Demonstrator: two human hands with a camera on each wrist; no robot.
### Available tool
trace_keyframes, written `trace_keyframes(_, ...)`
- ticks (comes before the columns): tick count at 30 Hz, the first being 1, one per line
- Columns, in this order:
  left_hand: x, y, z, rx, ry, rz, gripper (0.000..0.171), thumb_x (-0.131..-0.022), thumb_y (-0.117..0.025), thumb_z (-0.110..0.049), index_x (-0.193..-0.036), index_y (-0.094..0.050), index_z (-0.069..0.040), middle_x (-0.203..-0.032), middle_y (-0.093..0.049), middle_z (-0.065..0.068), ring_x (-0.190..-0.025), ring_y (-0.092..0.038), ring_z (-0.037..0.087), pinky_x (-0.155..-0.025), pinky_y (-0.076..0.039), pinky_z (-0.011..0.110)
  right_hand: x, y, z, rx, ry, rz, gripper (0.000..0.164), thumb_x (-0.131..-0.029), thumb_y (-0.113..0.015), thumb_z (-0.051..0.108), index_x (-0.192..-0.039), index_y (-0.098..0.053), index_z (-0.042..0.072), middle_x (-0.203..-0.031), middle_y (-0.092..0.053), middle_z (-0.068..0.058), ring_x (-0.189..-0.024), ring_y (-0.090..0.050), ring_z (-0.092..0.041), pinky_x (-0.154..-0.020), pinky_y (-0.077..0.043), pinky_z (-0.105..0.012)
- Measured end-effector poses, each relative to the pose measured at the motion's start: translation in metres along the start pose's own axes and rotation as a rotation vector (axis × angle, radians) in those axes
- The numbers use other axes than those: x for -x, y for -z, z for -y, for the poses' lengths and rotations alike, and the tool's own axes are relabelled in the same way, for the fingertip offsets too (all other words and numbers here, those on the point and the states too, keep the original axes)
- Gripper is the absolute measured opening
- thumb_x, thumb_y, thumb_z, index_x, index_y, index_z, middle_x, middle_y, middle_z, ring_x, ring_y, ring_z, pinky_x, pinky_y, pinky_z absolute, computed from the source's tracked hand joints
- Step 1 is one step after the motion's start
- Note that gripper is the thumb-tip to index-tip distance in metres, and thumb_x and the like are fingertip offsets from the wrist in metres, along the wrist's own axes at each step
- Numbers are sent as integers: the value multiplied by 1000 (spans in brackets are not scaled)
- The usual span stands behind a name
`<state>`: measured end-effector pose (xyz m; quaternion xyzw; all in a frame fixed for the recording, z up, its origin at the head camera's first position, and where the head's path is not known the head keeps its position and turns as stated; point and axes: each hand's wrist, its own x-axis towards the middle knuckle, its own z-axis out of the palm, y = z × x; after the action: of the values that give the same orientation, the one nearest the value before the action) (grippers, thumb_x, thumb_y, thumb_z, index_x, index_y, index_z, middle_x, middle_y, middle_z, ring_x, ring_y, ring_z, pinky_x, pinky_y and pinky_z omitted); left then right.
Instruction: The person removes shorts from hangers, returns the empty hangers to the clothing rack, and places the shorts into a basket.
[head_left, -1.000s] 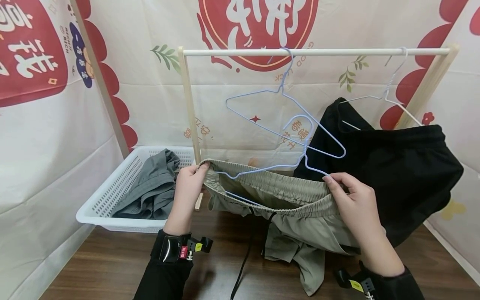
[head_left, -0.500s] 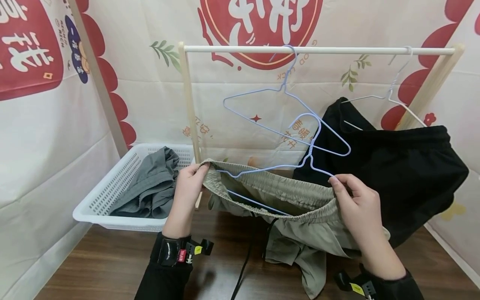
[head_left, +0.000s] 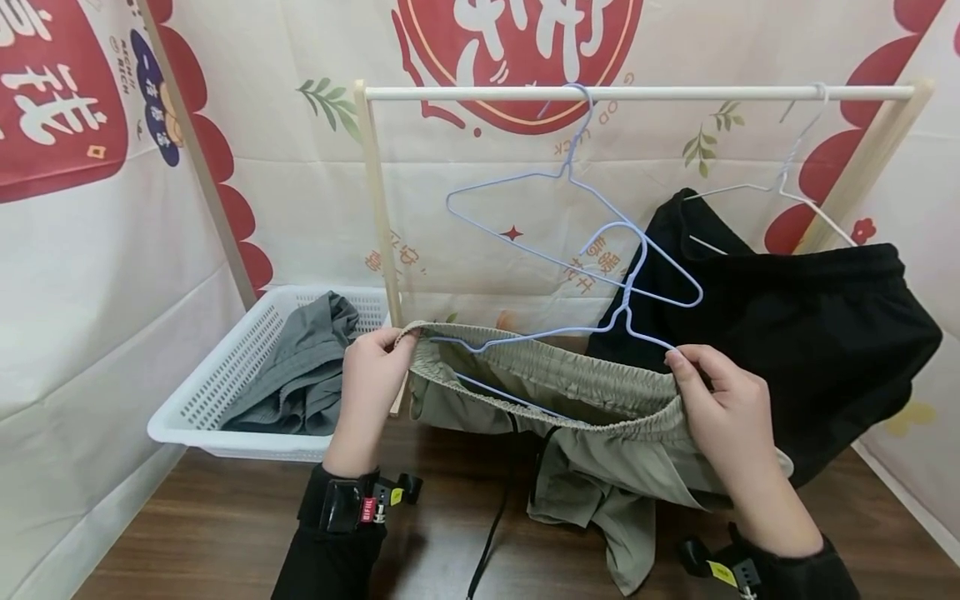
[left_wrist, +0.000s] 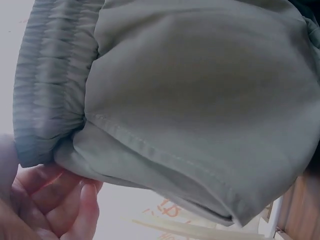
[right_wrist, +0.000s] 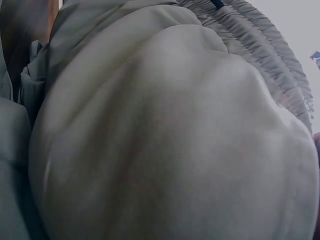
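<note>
Olive-green shorts hang between my two hands, their elastic waistband spread with the opening facing up. My left hand pinches the waistband's left end; the left wrist view shows its fingers at the gathered edge. At the other end my right hand pinches the waistband, its thumb right by the arm of a blue wire hanger. That hanger sits inside the waist, its hook standing up free of the rail. Cloth of the shorts fills most of the right wrist view and hides the right fingers there.
A second blue hanger hangs bare on the white rail. Black shorts hang from a white hanger at the right. A white basket with a grey garment stands left on the dark wooden table.
My right hand has shifted slightly to the right, drawing the waistband wider, and the hanger in it has moved right too. The left hand stays nearly where it was.
</note>
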<state>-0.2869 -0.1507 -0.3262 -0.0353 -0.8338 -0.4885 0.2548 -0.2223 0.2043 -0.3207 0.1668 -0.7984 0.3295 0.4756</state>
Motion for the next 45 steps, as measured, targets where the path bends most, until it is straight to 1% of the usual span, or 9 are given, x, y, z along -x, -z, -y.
trace_keyframes(3, -2, 1, 2, 13, -4, -8, 41, -93, -65, -26, -58, -55, -9, -53, -42, 1, -50, -35, 21, -47, -27, 30, 0, 1, 0, -3, -5, 3, 5, -88, -67, -3, -86, -70, 1, -69, -60, -2, -50, -35, 0, -51, -30, -17)
trace_keyframes(5, -3, 1, 3, 67, 10, -11, 35, -92, -66, -23, -60, -61, -8, -56, -46, 0, -53, -36, 20, -49, -28, 30, 0, 1, 0, -12, -10, 6, 6, -89, -66, -3, -86, -70, 1, -68, -58, 0, -49, -34, 0, -51, -29, -18)
trace_keyframes(8, -3, 0, 4, 232, 60, -12, 36, -89, -66, -14, -56, -55, -6, -56, -39, 0, -56, -32, 17, -51, -27, 29, 0, 2, 1, -30, -30, 7, 6, -89, -66, -3, -86, -70, 1, -68, -56, 4, -50, -34, -1, -51, -30, -18)
trace_keyframes(12, -2, -2, 4, 470, 113, -19, 44, -84, -60, -1, -49, -35, -9, -54, -22, -2, -53, -23, 13, -50, -27, 26, 1, 4, 3, -51, -81, -1, 8, -90, -65, -2, -86, -70, 2, -71, -57, 10, -53, -37, -1, -53, -31, -17)
trace_keyframes(15, -3, -4, 5, 557, 125, -20, 46, -83, -57, 3, -47, -34, -11, -51, -22, -6, -48, -24, 10, -47, -31, 23, 2, 4, 4, -60, -111, -8, 9, -91, -64, -2, -86, -70, 2, -72, -57, 11, -53, -36, -1, -53, -31, -18)
trace_keyframes(23, -3, -10, 4, 580, 144, 3, 46, -83, -59, 3, -47, -35, -12, -53, -22, -6, -54, -28, 12, -47, -33, 23, 4, 3, 6, -135, -250, -96, 13, -96, -60, 2, -88, -68, -4, -70, -54, 5, -58, -41, -6, -57, -34, -18)
trace_keyframes(28, -3, -13, 5, 583, 154, -25, 43, -82, -58, 3, -47, -37, -12, -54, -27, -4, -56, -35, 11, -47, -34, 24, 3, 0, 5, -146, -234, -97, 13, -96, -59, 2, -88, -67, -5, -69, -53, 4, -58, -41, -7, -57, -33, -18)
trace_keyframes(37, -3, -10, 0, 553, 140, -64, 43, -81, -58, -2, -48, -33, -13, -53, -20, -5, -54, -23, 14, -48, -23, 24, -6, -3, 8, -155, -221, -94, 13, -95, -59, 0, -86, -67, -5, -67, -51, 4, -57, -40, -6, -57, -33, -19)
trace_keyframes(45, -4, -7, -3, 530, 132, -51, 43, -84, -59, -2, -50, -36, -12, -53, -24, -4, -51, -24, 13, -46, -21, 24, -10, 0, 12, -152, -221, -60, 14, -96, -59, 3, -87, -68, -3, -68, -53, 3, -59, -41, -7, -57, -33, -20)
